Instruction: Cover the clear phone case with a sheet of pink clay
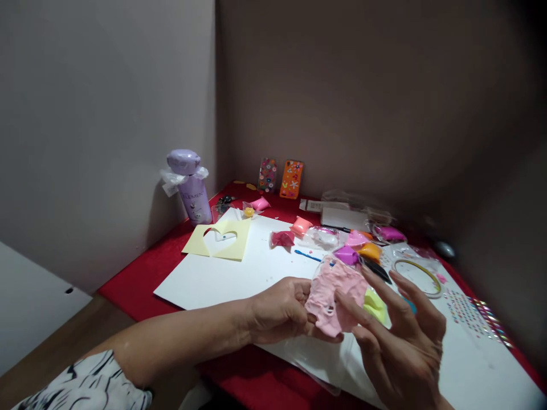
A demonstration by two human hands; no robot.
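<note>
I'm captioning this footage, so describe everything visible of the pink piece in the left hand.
The pink piece is pale, flattish and roughly rectangular, its wrinkled, uneven surface looking like soft clay. The lower edge is ragged, small holes show near it, and a clear rim shows at the upper left. The left hand holds it tilted above the white sheet; the right hand touches its face with the index finger.

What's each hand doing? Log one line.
left hand: holding pink sheet | right hand: index fingertip on it | sheet: lumpy, holed
</note>
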